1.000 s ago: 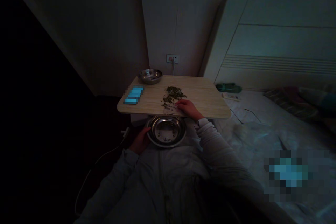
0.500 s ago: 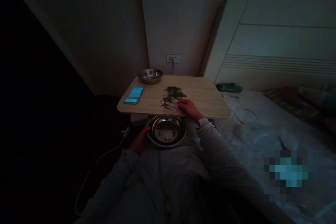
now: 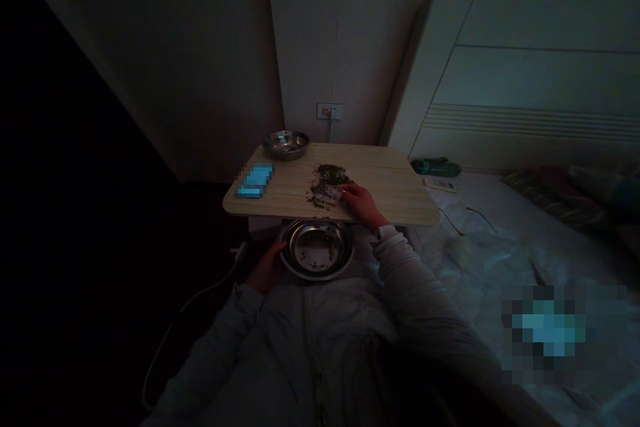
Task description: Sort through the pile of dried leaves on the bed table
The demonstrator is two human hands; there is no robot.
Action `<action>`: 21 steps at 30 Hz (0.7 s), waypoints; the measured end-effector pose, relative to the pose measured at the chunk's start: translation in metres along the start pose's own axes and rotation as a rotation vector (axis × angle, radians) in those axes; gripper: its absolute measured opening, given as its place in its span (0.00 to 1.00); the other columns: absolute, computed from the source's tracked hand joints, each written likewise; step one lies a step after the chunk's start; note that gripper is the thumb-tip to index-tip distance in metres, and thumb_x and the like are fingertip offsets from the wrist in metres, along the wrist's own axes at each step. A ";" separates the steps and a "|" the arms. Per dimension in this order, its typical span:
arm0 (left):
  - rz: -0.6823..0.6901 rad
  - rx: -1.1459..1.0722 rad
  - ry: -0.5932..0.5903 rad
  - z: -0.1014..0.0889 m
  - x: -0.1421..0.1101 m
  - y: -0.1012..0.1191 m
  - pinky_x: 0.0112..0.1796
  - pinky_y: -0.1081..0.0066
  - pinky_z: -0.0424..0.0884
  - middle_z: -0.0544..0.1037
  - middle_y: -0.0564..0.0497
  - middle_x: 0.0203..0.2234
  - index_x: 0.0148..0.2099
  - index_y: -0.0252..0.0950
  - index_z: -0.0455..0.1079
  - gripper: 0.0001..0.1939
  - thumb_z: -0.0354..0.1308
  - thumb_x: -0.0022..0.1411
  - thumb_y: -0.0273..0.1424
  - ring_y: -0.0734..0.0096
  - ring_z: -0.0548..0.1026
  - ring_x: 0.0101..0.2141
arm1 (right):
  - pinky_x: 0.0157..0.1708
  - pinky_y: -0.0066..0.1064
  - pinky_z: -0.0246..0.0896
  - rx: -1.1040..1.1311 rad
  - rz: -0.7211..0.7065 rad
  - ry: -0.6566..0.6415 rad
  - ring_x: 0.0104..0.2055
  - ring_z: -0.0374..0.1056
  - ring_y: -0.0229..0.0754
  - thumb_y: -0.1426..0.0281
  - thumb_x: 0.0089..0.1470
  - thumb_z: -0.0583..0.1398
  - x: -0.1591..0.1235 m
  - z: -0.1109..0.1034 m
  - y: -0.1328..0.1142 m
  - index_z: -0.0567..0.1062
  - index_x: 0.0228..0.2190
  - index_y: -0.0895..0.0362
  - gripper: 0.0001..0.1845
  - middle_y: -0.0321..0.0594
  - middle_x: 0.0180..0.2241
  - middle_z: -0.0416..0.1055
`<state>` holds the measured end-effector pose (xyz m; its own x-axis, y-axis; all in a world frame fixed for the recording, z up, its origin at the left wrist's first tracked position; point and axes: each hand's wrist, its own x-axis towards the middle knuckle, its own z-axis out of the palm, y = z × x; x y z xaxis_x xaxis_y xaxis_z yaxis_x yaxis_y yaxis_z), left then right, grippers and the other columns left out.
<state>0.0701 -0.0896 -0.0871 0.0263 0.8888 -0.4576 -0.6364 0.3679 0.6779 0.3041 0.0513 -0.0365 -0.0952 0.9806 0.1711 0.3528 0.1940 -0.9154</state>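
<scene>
My left hand [image 3: 270,268] grips the left rim of a stainless steel bowl [image 3: 316,275] at my lap, just below the table's front edge. A few small dark bits lie inside the bowl. Over the table, my right hand [image 3: 361,204] pinches a thin, pale, card-like piece [image 3: 327,195] that looks partly see-through; dim light hides its exact kind. The piece lies against the near part of a loose pile of small green grains [image 3: 334,175]. More grains are scattered to its left and at the table edge above the bowl.
On the wooden table [image 3: 395,177] stand a second steel bowl [image 3: 287,145] at the back left and a blurred-out lit phone-like device [image 3: 255,181]. A bed [image 3: 480,260] with a green bottle [image 3: 436,167], a remote-like object [image 3: 441,185] and glasses lies right. A cable [image 3: 187,300] hangs left.
My right hand has shifted slightly with the pale piece, which now sits a little farther up, against the pile's near grains. My left hand and the bowl stay in place.
</scene>
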 end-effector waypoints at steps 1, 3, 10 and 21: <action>0.000 -0.002 0.027 0.002 -0.002 0.001 0.41 0.69 0.75 0.84 0.50 0.28 0.36 0.35 0.78 0.09 0.56 0.60 0.24 0.63 0.82 0.36 | 0.43 0.34 0.66 -0.002 0.006 -0.009 0.33 0.70 0.41 0.71 0.47 0.58 0.000 0.000 0.000 0.80 0.35 0.58 0.14 0.36 0.27 0.77; -0.012 -0.001 0.105 0.004 -0.004 0.002 0.41 0.69 0.75 0.84 0.49 0.28 0.37 0.34 0.78 0.09 0.55 0.60 0.24 0.62 0.82 0.37 | 0.43 0.34 0.66 -0.013 0.012 -0.020 0.33 0.70 0.41 0.71 0.47 0.58 0.000 0.000 0.000 0.80 0.37 0.58 0.15 0.36 0.27 0.77; -0.028 -0.018 0.104 0.001 -0.001 0.002 0.44 0.68 0.75 0.85 0.47 0.32 0.41 0.33 0.78 0.09 0.59 0.58 0.24 0.60 0.82 0.41 | 0.45 0.34 0.65 -0.046 -0.005 -0.032 0.34 0.70 0.41 0.72 0.49 0.58 0.000 0.001 0.000 0.80 0.37 0.57 0.14 0.37 0.29 0.77; -0.074 0.002 0.141 0.008 -0.009 0.003 0.44 0.64 0.77 0.84 0.49 0.28 0.42 0.34 0.78 0.11 0.55 0.62 0.25 0.59 0.83 0.39 | 0.42 0.34 0.65 -0.027 0.031 -0.042 0.34 0.69 0.41 0.70 0.46 0.57 -0.003 0.002 -0.005 0.80 0.34 0.58 0.14 0.37 0.29 0.76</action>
<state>0.0736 -0.0939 -0.0765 -0.0349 0.8120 -0.5826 -0.6351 0.4321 0.6402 0.3010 0.0473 -0.0336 -0.1230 0.9843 0.1266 0.3813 0.1647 -0.9097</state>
